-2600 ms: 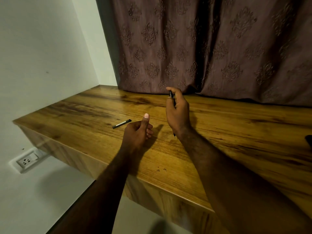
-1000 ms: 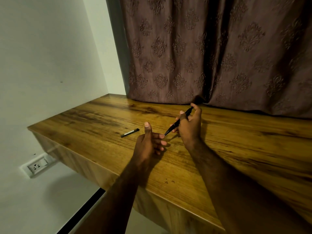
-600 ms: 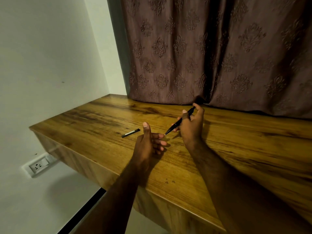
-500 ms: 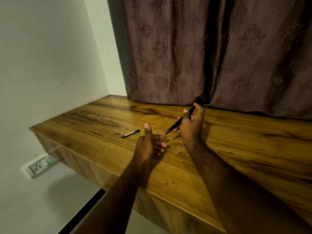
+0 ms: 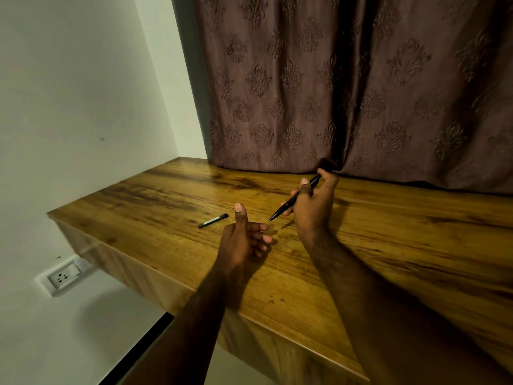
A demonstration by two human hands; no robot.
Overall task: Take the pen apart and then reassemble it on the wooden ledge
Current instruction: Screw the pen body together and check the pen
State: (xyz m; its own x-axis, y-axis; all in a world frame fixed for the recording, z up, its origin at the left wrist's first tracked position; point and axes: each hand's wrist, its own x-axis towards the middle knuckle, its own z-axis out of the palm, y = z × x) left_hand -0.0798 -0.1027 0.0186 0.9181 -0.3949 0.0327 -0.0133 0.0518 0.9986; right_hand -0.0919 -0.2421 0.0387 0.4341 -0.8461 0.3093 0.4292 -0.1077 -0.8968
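My right hand (image 5: 315,205) grips a slim black pen (image 5: 290,202) slantwise above the wooden ledge (image 5: 172,207), its tip pointing down-left toward my left hand. My left hand (image 5: 244,236) hovers just below that tip, thumb up, fingers loosely curled and holding nothing I can see. A short black pen part with a pale band (image 5: 213,220) lies flat on the ledge, a little left of my left thumb, apart from both hands.
A patterned brown curtain (image 5: 347,84) hangs along the back of the ledge. A white wall (image 5: 77,107) bounds the left side, with a socket (image 5: 62,277) below the ledge's left corner. The ledge's front edge runs diagonally under my forearms.
Since 2.6 s ago my right hand has tilted the pen from upright to slanted, tip toward my left hand. Over the last second both hands have barely moved.
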